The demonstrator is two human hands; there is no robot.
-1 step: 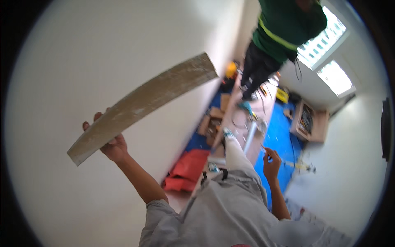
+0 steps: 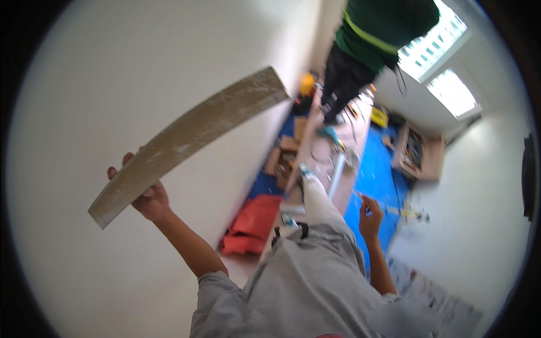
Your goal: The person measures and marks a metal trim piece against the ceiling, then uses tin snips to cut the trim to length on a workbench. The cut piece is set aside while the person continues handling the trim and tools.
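My left hand is closed around the near end of a long, flat tan strip, its face scuffed with whitish smears. The strip slants up to the right in front of the pale wall, covering part of my palm and fingers. Lower down on the right, my right hand is pinched closed. From its fingertips pokes a thin, pencil-like stick, too small and blurred to name for sure.
A co-worker in a green top stands ahead on the long pinkish platform, among tools, cables and a white length of trunking. Red sheeting lies left, blue floor covering right. An open wooden box stands against the right wall.
The view has shifted slightly, so the platform and co-worker appear a little further left and higher. Both hands keep their hold.
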